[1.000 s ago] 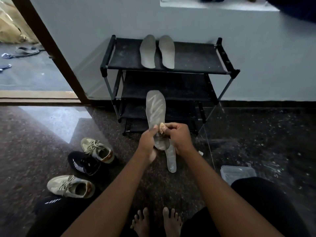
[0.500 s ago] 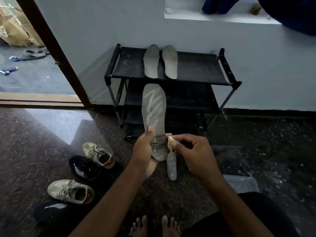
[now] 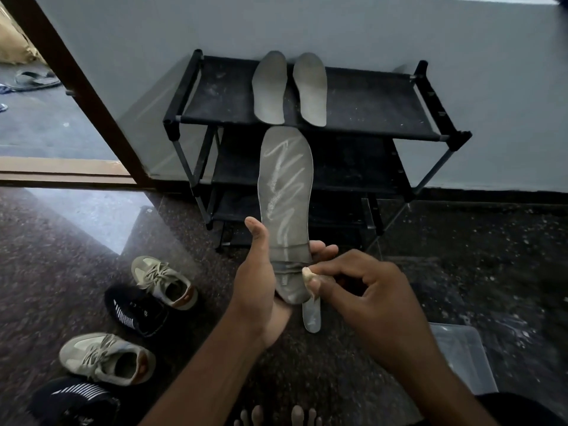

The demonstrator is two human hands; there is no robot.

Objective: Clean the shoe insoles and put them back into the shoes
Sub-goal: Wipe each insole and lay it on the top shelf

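Note:
My left hand [image 3: 258,281] grips the heel end of a grey insole [image 3: 285,186] that stands upright, toe pointing away, with pale streaks across its surface. My right hand [image 3: 359,290] pinches a small tan scrap of cloth or sponge [image 3: 307,275] against the insole's heel edge. Another insole [image 3: 312,316] lies on the floor just below, mostly hidden by my hands. Two more grey insoles [image 3: 270,87] [image 3: 310,89] lie side by side on the top shelf of the black shoe rack [image 3: 384,106].
Two beige sneakers [image 3: 166,281] [image 3: 107,359] and two black sneakers [image 3: 135,310] [image 3: 73,398] sit on the dark speckled floor at left. A clear plastic tub [image 3: 464,355] stands at right by my knee. My bare toes [image 3: 276,416] show at the bottom. An open doorway [image 3: 37,118] is at far left.
The insole has risen higher and closer to the camera in my left hand. My right hand has slid from the insole's middle to its right heel edge, still pinching the scrap.

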